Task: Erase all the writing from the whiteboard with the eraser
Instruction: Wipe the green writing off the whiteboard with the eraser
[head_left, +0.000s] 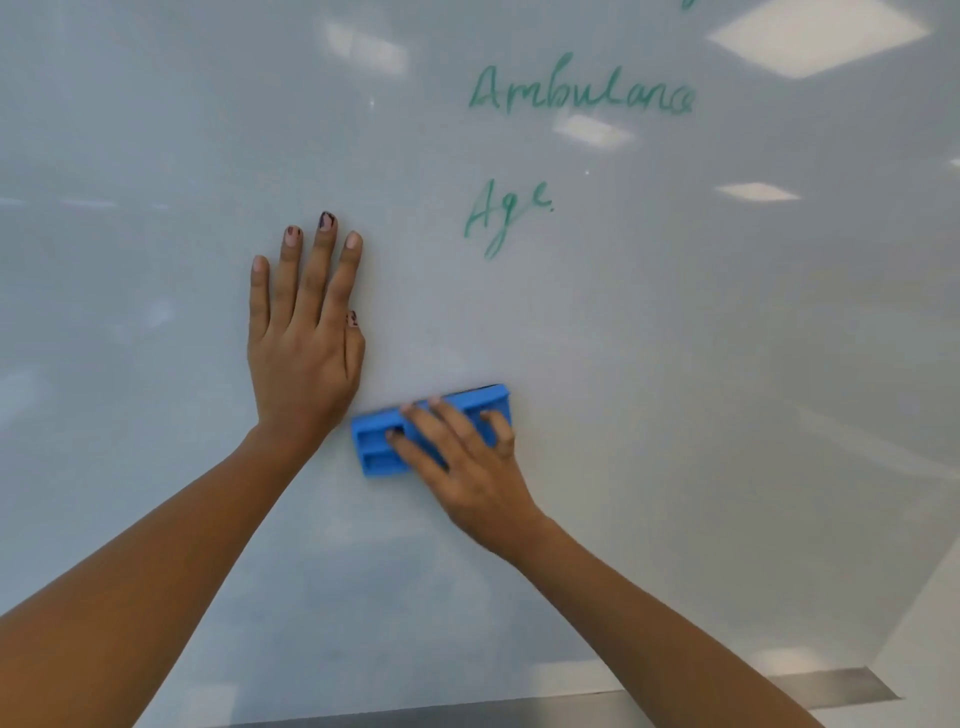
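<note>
A white whiteboard (156, 156) fills the view. Green writing remains on it: the word "Ambulance" (579, 93) near the top and "Age" (504, 213) below it. A trace of green shows at the very top edge (688, 4). My left hand (304, 343) lies flat on the board with straight fingers, left of the writing. My right hand (467, 462) grips a blue plastic eraser (379, 447) and presses it against the board, below "Age" and just right of my left wrist.
The board's metal bottom rail (831, 686) runs along the lower edge. Ceiling lights reflect in the glossy surface at the upper right (815, 36). A pale wall (930, 649) shows past the board's lower right corner.
</note>
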